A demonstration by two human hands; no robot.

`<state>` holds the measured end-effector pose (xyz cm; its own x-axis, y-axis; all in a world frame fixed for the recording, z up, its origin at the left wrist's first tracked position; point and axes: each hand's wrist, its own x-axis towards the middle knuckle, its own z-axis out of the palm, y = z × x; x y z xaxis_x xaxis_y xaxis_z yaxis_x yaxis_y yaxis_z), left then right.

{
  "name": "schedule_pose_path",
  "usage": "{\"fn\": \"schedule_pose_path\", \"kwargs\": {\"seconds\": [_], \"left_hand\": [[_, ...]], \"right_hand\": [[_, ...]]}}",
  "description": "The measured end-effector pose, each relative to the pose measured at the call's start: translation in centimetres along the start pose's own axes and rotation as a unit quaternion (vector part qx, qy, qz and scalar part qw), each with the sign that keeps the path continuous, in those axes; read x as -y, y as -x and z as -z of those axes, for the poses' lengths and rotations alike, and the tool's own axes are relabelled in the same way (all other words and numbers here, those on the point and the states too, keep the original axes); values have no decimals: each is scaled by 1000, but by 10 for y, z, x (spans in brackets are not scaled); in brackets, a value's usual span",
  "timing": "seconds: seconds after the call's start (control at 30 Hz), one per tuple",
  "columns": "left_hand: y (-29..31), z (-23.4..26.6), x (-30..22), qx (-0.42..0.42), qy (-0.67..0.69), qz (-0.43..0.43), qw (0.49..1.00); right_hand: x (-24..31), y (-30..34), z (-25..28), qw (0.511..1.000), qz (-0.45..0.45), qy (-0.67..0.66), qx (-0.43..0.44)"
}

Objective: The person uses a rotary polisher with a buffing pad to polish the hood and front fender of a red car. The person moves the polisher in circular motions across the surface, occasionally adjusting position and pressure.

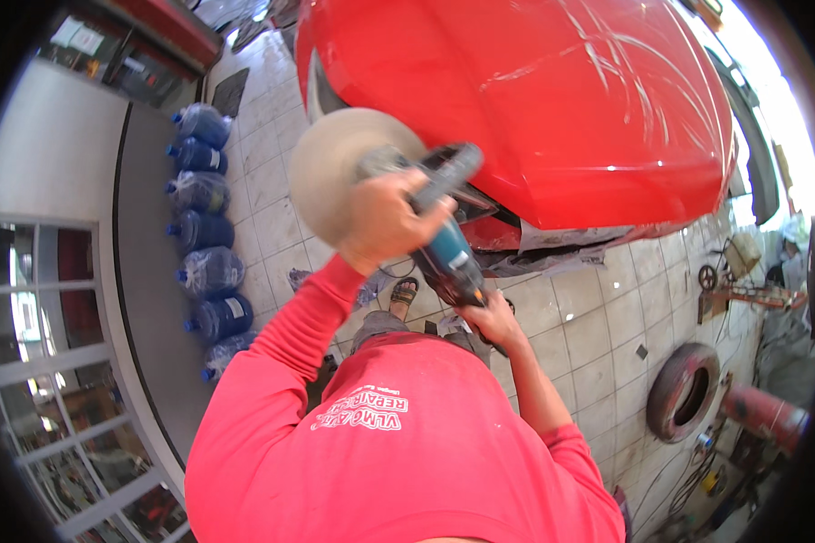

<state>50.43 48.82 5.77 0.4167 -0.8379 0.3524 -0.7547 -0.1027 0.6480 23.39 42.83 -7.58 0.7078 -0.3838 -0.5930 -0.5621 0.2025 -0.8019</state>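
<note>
Both my hands are closed on a blue-and-black car polisher (448,253) held in front of my body. My left hand (389,220) wraps round its front part, beside the black side handle (450,174). At the rear end of the body my right hand (493,321) grips the machine. A large round beige buffing pad (340,167) sits at the front, smeared by motion. Just beyond it is the red car hood (507,100), with whitish streaks on its far right part. Whether the pad touches the car cannot be made out.
Several blue water jugs (213,231) line the wall at left, near a paned glass door (54,362). On the tiled floor (598,317) at right lie a tire (684,392), a red cylinder (765,416) and loose cables (693,489). Plastic sheeting (552,262) hangs under the car's front.
</note>
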Motion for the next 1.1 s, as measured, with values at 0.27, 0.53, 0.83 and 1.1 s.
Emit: {"fn": "schedule_pose_path", "kwargs": {"seconds": [0.27, 0.53, 0.83, 1.1], "left_hand": [[1, 2, 13, -27, 43, -11, 999], [74, -117, -74, 46, 92, -133, 986], [65, -98, -66, 48, 86, -147, 984], [4, -4, 18, -38, -7, -83, 996]], "right_hand": [[4, -23, -6, 998, 40, 38, -40], [-167, 87, 40, 994, -46, -68, -71], [-176, 71, 26, 997, -19, -36, -70], [-6, -33, 9, 994, 60, 92, -27]]}}
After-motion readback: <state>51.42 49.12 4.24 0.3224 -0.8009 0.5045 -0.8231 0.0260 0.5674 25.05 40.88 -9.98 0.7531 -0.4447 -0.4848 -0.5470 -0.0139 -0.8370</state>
